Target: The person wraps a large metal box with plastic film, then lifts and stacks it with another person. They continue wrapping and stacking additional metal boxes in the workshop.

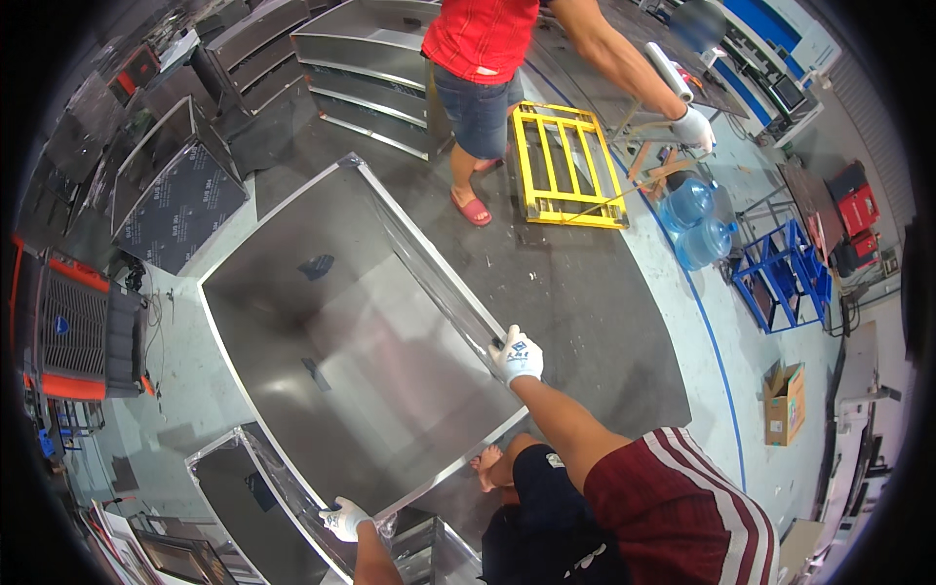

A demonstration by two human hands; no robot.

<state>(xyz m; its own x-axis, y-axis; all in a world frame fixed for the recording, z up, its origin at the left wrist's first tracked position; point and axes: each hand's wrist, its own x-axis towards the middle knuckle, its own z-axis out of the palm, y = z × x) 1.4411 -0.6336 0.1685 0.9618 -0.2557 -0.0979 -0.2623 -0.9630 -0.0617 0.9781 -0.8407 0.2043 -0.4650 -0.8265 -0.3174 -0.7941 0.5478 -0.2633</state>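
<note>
Head view, both our gloved hands on a big steel panel.

We've got our left hand [344, 518] curled around the near corner of the stainless sheet-metal tray [331, 331], fingers wrapped over its folded rim, while our right hand [516, 357] grips the right-side edge, fingers closed over the lip. The tray sits tilted above the dark floor mat [565, 292], open face up, taking up the middle of the shot. Further out there's a yellow metal frame [565, 166] on the floor, two blue water jugs [694, 219] beside it, and another person's gloved hand [694, 128] holding a tool.
</note>
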